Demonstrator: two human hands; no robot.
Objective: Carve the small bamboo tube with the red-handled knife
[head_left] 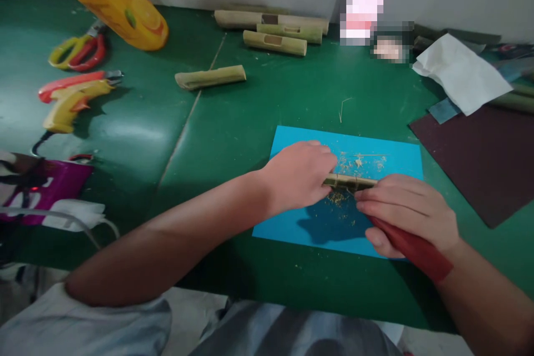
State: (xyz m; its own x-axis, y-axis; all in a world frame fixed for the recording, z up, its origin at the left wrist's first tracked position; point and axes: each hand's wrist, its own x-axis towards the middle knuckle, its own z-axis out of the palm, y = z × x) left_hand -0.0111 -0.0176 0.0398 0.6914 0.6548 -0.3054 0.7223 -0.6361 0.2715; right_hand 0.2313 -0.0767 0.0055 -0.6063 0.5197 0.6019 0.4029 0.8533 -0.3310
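My left hand (298,175) is closed around one end of a thin bamboo piece (349,181), which lies level above a bright blue sheet (275,228). Cuts cross the piece's visible middle. At its other end, my right hand (421,206) wraps round a red-handled tool (419,247), its fingers close against the bamboo. The tool's working tip is hidden by the fingers and the bamboo, so its kind does not show. Pale shavings (340,197) lie scattered on the blue sheet below and behind the piece.
Several cut bamboo tubes (275,43) lie along the back of the green table (217,150). An orange drink bottle (137,19), scissors (79,50) and a yellow corded tool (77,103) are at left, near a purple power strip (62,183). Dark sandpaper-like sheets (479,161) and white paper (463,75) lie right.
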